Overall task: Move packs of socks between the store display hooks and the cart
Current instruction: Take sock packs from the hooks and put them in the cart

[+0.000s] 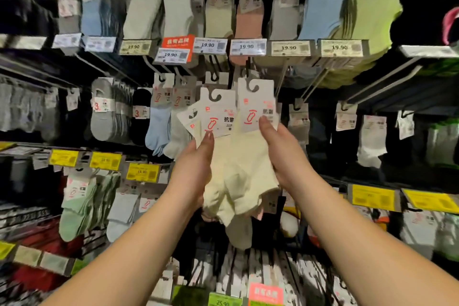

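Both hands are wrapped around cream sock packs, held up in front of the display. Left hand (196,164) grips a fanned bunch of cream packs (218,119) from the side and below, thumb pressed up onto the card headers; right hand (278,154) clasps another cream pack (255,109), thumb lying across its printed card. The two bundles overlap lower down, the sock bodies (238,189) hanging together between the palms, so exactly how many packs are in play is hard to call — at least three cards show on the left, one clearly on the right.

Where do we stand? The cart is nowhere in view, so nothing can be said of what sits in it. The packs' hook cut-outs look free of any hook — the right-hand pack's hole is lifted just below a display hook (248,67) under the row of 19.90 price tags (246,46), near it but seemingly not threaded on. Whether these are coming off the wall or going back on cannot be told from this alone; my guess is that the cut-out is being lined up with that hook. Either way, these packs are mid-transfer: neither hung nor dropped in the cart.
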Tool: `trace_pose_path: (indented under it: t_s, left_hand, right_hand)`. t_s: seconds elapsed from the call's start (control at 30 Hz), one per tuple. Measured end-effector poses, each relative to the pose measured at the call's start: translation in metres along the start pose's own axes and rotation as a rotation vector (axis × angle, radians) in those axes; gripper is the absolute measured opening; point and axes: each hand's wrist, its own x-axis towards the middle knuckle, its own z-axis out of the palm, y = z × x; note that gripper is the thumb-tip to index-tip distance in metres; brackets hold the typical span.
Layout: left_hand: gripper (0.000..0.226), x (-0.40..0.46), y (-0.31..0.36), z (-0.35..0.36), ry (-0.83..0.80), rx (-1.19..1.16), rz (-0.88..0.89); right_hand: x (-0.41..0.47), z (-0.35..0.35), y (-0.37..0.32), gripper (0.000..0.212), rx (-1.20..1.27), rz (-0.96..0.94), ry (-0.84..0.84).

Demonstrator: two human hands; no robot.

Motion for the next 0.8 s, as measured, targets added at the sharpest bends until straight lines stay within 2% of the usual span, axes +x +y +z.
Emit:
trace_pose_path:
  t_s: [0.07, 0.13, 0.3, 0.47, 0.53, 0.63, 0.8]
  left_hand:
    - [0.035, 0.002, 0.002, -0.005, 0.050, -0.005, 0.033]
    - [0.033, 0.005, 0.005, -0.015, 0.067, 0.025, 0.064]
    - [0.042, 0.010, 0.009, -0.032, 0.044, 0.026, 0.045]
    - [0.010, 0.003, 0.019, -0.035, 0.007, 0.073, 0.066]
    - [0.016, 0.002, 0.021, -0.037, -0.008, 0.045, 0.058]
    - [0.040, 0.001, 0.024, -0.036, -0.032, -0.061, 0.027]
    - [0.028, 0.004, 0.023, -0.034, -0.020, -0.085, 0.001]
  right_hand:
    - [0.018, -0.009, -0.010, 0.032, -0.002, -0.035, 0.038]
    - [0.037, -0.015, -0.018, 0.032, -0.095, -0.068, 0.061]
    - [0.070, -0.004, -0.026, 0.031, -0.287, -0.085, 0.009]
    - [0.094, 0.011, -0.032, 0.019, -0.274, -0.100, 0.029]
    - [0.101, 0.013, -0.029, 0.019, -0.235, -0.070, 0.046]
    - [0.103, 0.015, -0.023, 0.031, -0.261, -0.026, 0.066]
    - [0.105, 0.019, -0.021, 0.051, -0.614, -0.019, 0.086]
